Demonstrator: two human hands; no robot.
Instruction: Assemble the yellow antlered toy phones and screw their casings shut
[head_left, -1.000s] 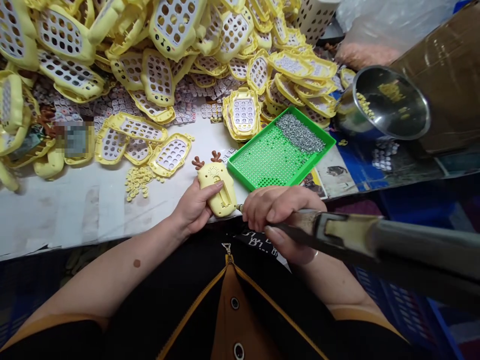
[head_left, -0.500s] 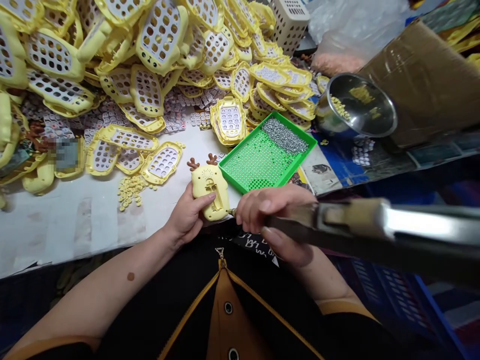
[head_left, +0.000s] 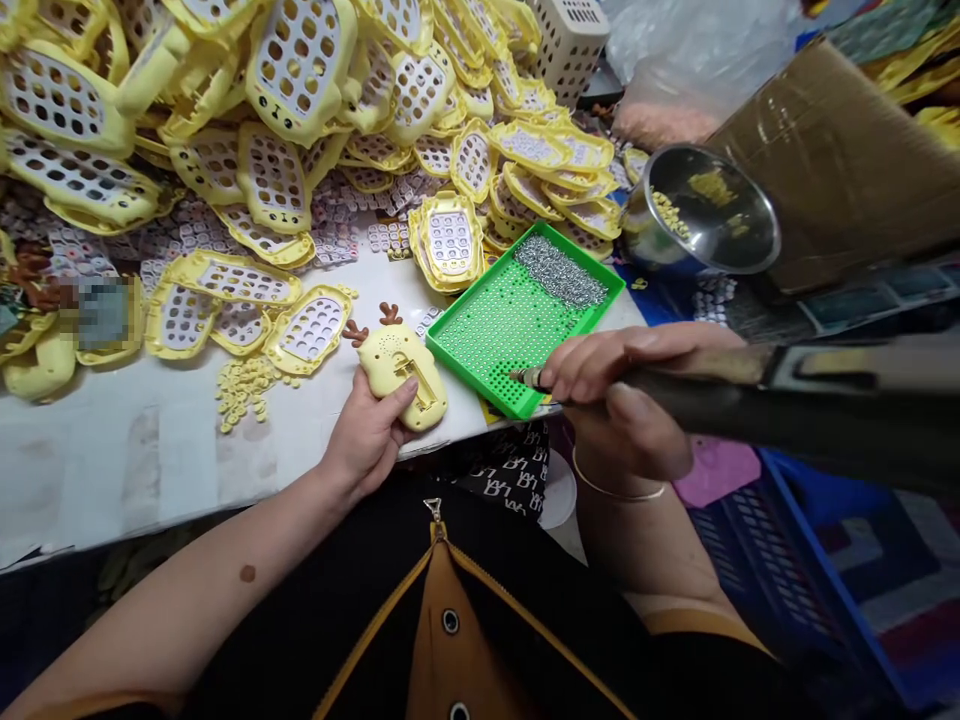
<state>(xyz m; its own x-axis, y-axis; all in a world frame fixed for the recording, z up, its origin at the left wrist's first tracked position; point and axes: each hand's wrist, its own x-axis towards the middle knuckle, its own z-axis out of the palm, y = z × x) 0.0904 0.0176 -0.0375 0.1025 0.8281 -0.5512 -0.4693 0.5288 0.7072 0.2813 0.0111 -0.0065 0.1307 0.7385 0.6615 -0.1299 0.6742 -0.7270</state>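
In my left hand is a yellow toy phone with brown antlers, its back and bare battery compartment facing up. My thumb lies across the edge of that compartment. My right hand is wrapped round a power screwdriver, whose long dark body runs off to the right. The bit points left, over the near corner of a green perforated tray. Small silver screws are heaped in the far end of the tray.
Yellow toy front shells are piled across the back and left. Small yellow pieces lie at left. Beyond the tray stand a metal bowl and a cardboard box. A blue crate is low at right.
The screwdriver has left the lower edge of the toy phone and moved right, over the green tray. My left hand still holds the toy, slightly farther left in view.
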